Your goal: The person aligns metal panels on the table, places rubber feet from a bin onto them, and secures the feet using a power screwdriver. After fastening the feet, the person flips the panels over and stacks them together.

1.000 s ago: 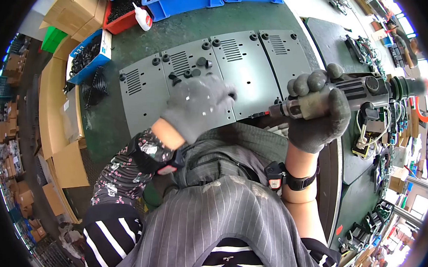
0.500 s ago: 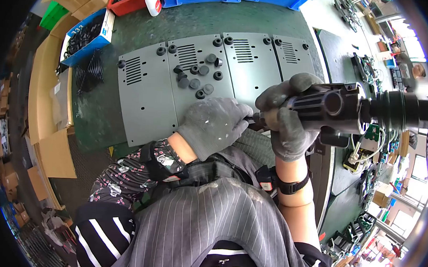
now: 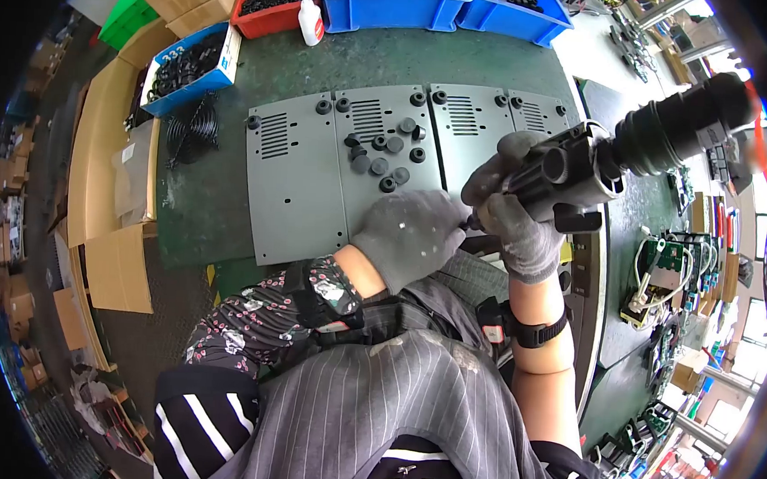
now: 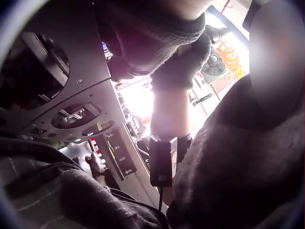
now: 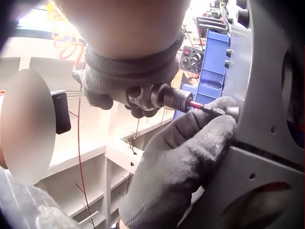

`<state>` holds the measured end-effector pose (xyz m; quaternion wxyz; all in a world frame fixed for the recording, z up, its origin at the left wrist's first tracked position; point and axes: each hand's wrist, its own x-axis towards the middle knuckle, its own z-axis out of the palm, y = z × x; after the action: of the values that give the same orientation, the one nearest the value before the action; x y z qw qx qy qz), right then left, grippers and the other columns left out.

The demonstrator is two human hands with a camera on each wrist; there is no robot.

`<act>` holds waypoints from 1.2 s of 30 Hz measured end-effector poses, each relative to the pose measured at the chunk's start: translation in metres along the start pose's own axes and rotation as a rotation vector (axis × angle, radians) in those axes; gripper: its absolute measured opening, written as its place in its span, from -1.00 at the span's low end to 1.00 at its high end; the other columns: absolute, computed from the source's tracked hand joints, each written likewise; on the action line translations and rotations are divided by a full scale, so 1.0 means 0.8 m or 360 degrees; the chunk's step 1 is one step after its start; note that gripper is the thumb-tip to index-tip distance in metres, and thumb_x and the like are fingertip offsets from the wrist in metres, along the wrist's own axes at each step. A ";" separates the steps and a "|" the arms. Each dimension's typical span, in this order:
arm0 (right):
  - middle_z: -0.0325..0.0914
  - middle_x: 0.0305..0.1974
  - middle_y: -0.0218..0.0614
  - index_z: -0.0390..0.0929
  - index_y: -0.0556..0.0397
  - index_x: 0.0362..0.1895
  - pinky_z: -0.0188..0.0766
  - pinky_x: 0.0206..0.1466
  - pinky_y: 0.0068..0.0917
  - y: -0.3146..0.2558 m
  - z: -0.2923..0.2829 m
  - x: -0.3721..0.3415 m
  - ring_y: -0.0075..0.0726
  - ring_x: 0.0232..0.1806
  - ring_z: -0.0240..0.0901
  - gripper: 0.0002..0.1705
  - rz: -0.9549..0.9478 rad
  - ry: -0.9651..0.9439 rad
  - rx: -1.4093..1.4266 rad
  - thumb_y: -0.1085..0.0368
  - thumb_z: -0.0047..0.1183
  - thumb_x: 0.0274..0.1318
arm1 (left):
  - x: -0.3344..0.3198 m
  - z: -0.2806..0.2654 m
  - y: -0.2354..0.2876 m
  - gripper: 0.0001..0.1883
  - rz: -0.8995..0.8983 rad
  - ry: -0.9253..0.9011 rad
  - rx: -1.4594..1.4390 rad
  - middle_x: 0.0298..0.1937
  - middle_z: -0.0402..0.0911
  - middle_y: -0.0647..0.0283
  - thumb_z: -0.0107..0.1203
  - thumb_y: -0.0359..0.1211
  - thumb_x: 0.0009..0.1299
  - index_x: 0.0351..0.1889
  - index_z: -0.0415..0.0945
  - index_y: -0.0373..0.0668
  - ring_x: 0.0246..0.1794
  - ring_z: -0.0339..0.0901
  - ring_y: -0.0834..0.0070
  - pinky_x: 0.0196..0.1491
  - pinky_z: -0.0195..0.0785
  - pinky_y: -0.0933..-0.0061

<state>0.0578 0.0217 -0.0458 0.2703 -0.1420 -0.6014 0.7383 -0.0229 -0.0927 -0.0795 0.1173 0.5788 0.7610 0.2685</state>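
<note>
My gloved right hand (image 3: 517, 207) grips a black power screwdriver (image 3: 566, 166) with its back end raised to the right. In the right wrist view its bit (image 5: 212, 109) points into a small round rubber foot (image 5: 232, 112) against a grey metal panel (image 5: 267, 95). The gloved left hand (image 3: 413, 236) pinches that foot at the panel's near edge, fingertips right beside the bit. Several slotted grey panels (image 3: 296, 193) lie side by side on the green table, with black feet along their far edges. Loose rubber feet (image 3: 378, 166) lie scattered on the second panel.
Blue bins (image 3: 393, 13), a red bin (image 3: 277, 19) and a white bottle (image 3: 310, 20) stand along the back. A blue box of black parts (image 3: 190, 73) and an open cardboard box (image 3: 100, 159) are at the left. Circuit boards (image 3: 660, 269) lie to the right.
The right hand has brought the screwdriver left to the left hand, and its back end has tilted up. The left hand has come back to the panel's near edge, uncovering the loose feet.
</note>
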 end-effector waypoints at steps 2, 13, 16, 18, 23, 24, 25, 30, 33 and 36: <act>0.32 -0.44 -0.40 0.27 -0.03 -0.12 0.20 -0.54 -0.62 -0.006 -0.009 0.000 -0.60 -0.56 0.23 -0.51 -0.0163 -0.0031 0.0014 0.32 0.20 -0.18 | 0.010 -0.003 -0.010 -0.77 -0.0094 -0.0145 -0.0078 -0.35 0.52 0.16 0.01 -0.30 0.25 -0.17 0.44 -0.17 -0.35 0.51 0.29 -0.24 0.38 0.23; 0.27 -0.37 -0.31 0.15 0.10 0.08 0.15 -0.27 -0.33 -0.044 -0.015 -0.009 -0.31 -0.38 0.20 -0.40 -0.0677 0.0056 0.0583 0.15 -0.03 -0.05 | 0.000 -0.038 -0.042 -0.72 -0.0933 -0.0306 -0.3013 -0.28 0.46 0.36 -0.22 -0.38 0.44 0.05 0.33 -0.27 -0.53 0.29 0.80 -0.58 0.16 0.84; 0.26 -0.37 -0.32 0.14 0.10 0.09 0.15 -0.27 -0.33 -0.045 -0.012 -0.010 -0.30 -0.38 0.19 -0.39 -0.0678 0.0081 0.0589 0.13 -0.04 -0.05 | -0.002 -0.034 -0.032 -0.72 -0.1015 -0.0293 -0.2915 -0.28 0.46 0.36 -0.19 -0.39 0.44 0.05 0.35 -0.27 -0.51 0.32 0.79 -0.57 0.20 0.83; 0.27 -0.37 -0.32 0.15 0.10 0.09 0.15 -0.27 -0.32 -0.045 -0.010 -0.009 -0.30 -0.37 0.20 -0.40 -0.0700 0.0074 0.0611 0.12 -0.05 -0.04 | -0.003 -0.032 -0.027 -0.72 -0.1090 -0.0240 -0.2868 -0.28 0.47 0.36 -0.18 -0.39 0.43 0.05 0.35 -0.28 -0.52 0.32 0.79 -0.57 0.20 0.84; 0.30 -0.35 -0.32 0.18 0.07 0.09 0.16 -0.24 -0.30 -0.039 -0.006 -0.004 -0.29 -0.36 0.22 -0.42 -0.0767 0.0072 0.0648 0.10 -0.08 -0.02 | -0.009 -0.024 -0.030 -0.73 -0.1071 -0.0366 -0.3140 -0.32 0.46 0.36 -0.18 -0.32 0.46 0.00 0.37 -0.29 -0.57 0.26 0.80 -0.60 0.17 0.83; 0.31 -0.34 -0.32 0.20 0.06 0.09 0.16 -0.23 -0.30 -0.037 -0.004 -0.004 -0.29 -0.35 0.23 -0.43 -0.0775 0.0062 0.0703 0.11 -0.09 -0.02 | -0.011 -0.022 -0.031 -0.71 -0.1037 -0.0438 -0.3295 -0.34 0.46 0.36 -0.17 -0.28 0.46 -0.03 0.37 -0.29 -0.60 0.24 0.80 -0.62 0.15 0.82; 0.32 -0.34 -0.33 0.21 0.04 0.08 0.17 -0.23 -0.30 -0.035 -0.003 -0.003 -0.29 -0.35 0.23 -0.45 -0.0782 0.0051 0.0759 0.11 -0.10 -0.02 | -0.011 -0.022 -0.030 -0.71 -0.1038 -0.0433 -0.3298 -0.34 0.46 0.36 -0.17 -0.28 0.46 -0.03 0.37 -0.29 -0.60 0.24 0.80 -0.62 0.15 0.82; 0.32 -0.35 -0.35 0.19 0.01 0.07 0.17 -0.24 -0.29 -0.030 0.003 -0.002 -0.30 -0.35 0.24 -0.45 -0.0822 0.0056 0.0664 0.10 -0.10 -0.03 | -0.012 -0.019 -0.023 -0.66 -0.1151 -0.0523 -0.3262 -0.45 0.45 0.37 -0.14 -0.16 0.45 -0.16 0.39 -0.30 -0.66 0.19 0.79 -0.67 0.08 0.81; 0.32 -0.36 -0.35 0.18 0.00 0.06 0.17 -0.26 -0.29 -0.028 0.002 -0.005 -0.31 -0.36 0.24 -0.44 -0.0824 0.0032 0.0626 0.09 -0.09 -0.05 | -0.012 -0.021 -0.016 -0.67 -0.1166 -0.0505 -0.3290 -0.47 0.46 0.36 -0.12 -0.15 0.44 -0.23 0.40 -0.29 -0.68 0.18 0.77 -0.69 0.06 0.80; 0.31 -0.36 -0.35 0.18 -0.02 0.07 0.18 -0.31 -0.30 -0.029 0.007 -0.011 -0.32 -0.40 0.25 -0.43 -0.0829 0.0112 0.0407 0.08 -0.07 -0.07 | -0.011 -0.016 -0.013 -0.67 -0.1242 -0.0488 -0.3384 -0.49 0.46 0.35 -0.09 -0.14 0.43 -0.26 0.40 -0.27 -0.70 0.16 0.76 -0.70 0.05 0.79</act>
<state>0.0672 0.0155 -0.0235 0.4871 0.0271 -0.5100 0.7084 -0.0346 -0.1066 -0.0758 0.7149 -0.0627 0.2541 0.6484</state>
